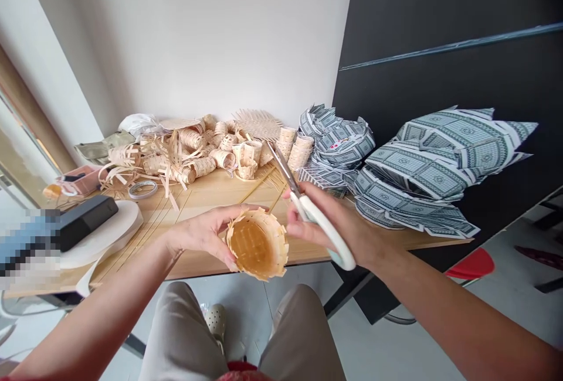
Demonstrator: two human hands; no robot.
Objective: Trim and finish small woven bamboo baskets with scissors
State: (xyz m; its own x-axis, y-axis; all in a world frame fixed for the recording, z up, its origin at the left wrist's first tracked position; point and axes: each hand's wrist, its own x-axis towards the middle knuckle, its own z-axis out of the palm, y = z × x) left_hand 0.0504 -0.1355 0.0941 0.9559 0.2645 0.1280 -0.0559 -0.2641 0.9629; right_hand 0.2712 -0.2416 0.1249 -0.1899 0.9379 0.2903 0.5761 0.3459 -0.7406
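My left hand (209,234) grips the left side of a small woven basket (257,244), its thumb and fingers curled round the wall. The basket is tilted so its open mouth faces me, and its rim is ragged with short strip ends. Just to its right, my right hand (328,225) is closed on the white handles of a pair of scissors (314,208). The blades point up and away to the left, apart from the basket, and look closed or nearly so. Both hands are over the front edge of the wooden table (197,193).
Behind lies a heap of woven cylinders and loose strips (185,149). On the right stand several folded shapes made of printed cards (417,164). A tape roll (143,189), a pink box (79,180), a black device (88,223) and a wide white strip roll (127,217) sit at left.
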